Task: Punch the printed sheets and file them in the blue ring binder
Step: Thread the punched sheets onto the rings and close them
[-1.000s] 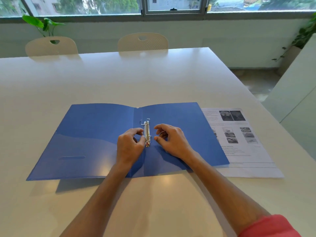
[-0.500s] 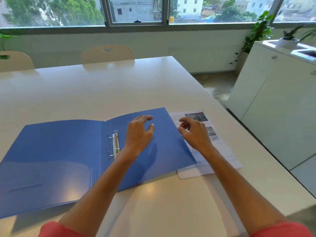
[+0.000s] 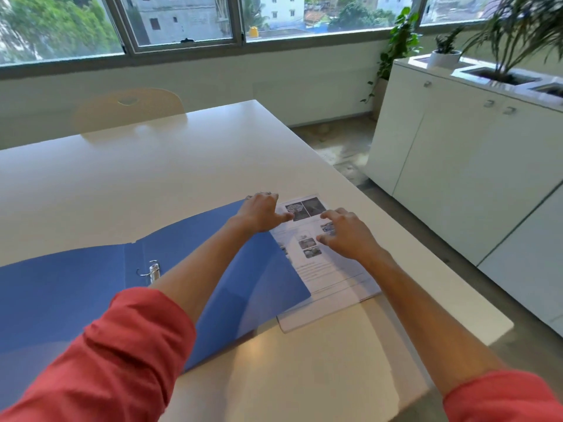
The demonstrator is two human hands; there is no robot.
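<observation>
Both hands now off the binder rings, left hand (image 3: 261, 212) and right hand (image 3: 345, 231) spread, empty-fingered, over printed sheets (image 3: 320, 263) beside blue ring binder (image 3: 91, 287).

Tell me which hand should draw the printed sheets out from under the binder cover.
Probably right: the right hand already lies on the printed sheets, while the left hand sits at the blue binder cover's edge.

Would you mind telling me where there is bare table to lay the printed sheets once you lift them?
The table is bare between the binder and the chair, and also near you, below the sheets. It is crowded where the left hand and right hand reach the sheets at the binder's edge.
</observation>
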